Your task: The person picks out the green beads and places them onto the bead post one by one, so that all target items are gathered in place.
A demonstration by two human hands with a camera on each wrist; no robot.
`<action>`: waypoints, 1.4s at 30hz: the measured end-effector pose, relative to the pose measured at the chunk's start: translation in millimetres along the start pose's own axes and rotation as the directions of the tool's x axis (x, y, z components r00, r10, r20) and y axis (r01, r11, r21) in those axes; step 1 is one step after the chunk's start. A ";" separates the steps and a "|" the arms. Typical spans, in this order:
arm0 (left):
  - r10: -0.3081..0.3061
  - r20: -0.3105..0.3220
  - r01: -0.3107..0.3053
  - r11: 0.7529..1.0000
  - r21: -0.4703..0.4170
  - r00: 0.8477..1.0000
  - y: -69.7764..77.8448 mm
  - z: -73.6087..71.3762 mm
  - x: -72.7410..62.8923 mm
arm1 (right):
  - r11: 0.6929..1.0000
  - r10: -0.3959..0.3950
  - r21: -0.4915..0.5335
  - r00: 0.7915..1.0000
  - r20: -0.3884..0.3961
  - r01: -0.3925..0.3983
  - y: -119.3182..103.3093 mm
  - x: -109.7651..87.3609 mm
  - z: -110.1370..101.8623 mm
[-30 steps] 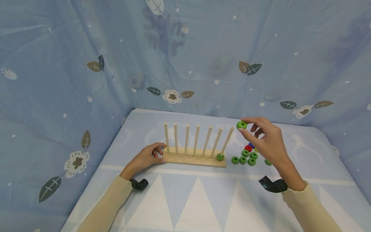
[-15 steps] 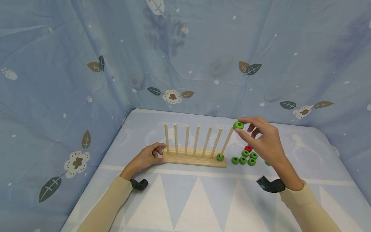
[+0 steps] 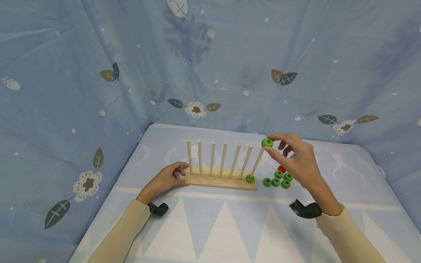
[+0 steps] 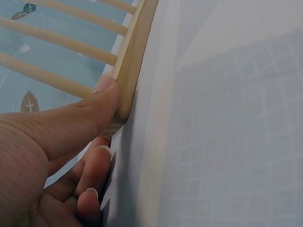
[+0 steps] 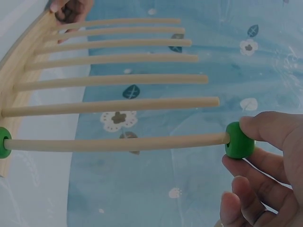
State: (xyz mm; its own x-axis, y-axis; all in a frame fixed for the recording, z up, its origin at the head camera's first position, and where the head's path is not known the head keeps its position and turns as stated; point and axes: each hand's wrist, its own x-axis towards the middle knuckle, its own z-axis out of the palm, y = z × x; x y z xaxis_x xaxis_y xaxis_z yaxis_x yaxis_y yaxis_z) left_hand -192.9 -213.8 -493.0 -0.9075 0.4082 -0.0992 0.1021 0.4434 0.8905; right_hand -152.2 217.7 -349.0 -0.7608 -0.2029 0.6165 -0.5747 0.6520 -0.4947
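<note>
My right hand (image 3: 297, 157) pinches a green bead (image 3: 267, 142) between thumb and fingertips at the top of the rightmost peg (image 3: 257, 160). In the right wrist view the peg's tip sits at the hole of this bead (image 5: 240, 141). A second green bead (image 3: 250, 178) lies at the foot of the same peg. The wooden peg rack (image 3: 217, 180) has several upright pegs in a row, the others bare. My left hand (image 3: 167, 178) holds the rack's left end; in the left wrist view the thumb (image 4: 90, 111) presses on the base, with the other fingers curled beside and below it.
Right of the rack, several loose green beads (image 3: 276, 182) and a red bead (image 3: 281, 168) lie on the patterned tablecloth (image 3: 227, 226). My right hand partly covers this group. A blue printed curtain (image 3: 230, 73) stands behind and at the left.
My right hand has moved slightly left with the green bead, from beside the rightmost peg to its tip. The left hand and the rack have stayed still.
</note>
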 end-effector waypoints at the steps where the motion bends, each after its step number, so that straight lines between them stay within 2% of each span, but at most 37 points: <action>1: 0.000 0.000 0.000 1.000 0.002 1.000 -0.3 -0.1 0.0 | 1.000 0.001 0.000 1.000 0.000 -0.001 -0.1 -0.1 0.2; 42: -0.011 0.011 0.011 1.000 0.024 1.000 1.7 -0.4 1.0 | 1.000 -0.012 0.008 0.999 0.032 0.012 3.3 -2.1 6.0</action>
State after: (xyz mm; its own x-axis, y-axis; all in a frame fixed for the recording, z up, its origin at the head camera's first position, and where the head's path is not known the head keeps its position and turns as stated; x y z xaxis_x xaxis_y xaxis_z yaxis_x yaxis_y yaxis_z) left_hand -193.9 -212.9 -491.4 -0.9041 0.4119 -0.1137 0.1023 0.4670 0.8783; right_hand -154.2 215.8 -355.6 -0.7629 -0.2339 0.6028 -0.5862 0.6436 -0.4922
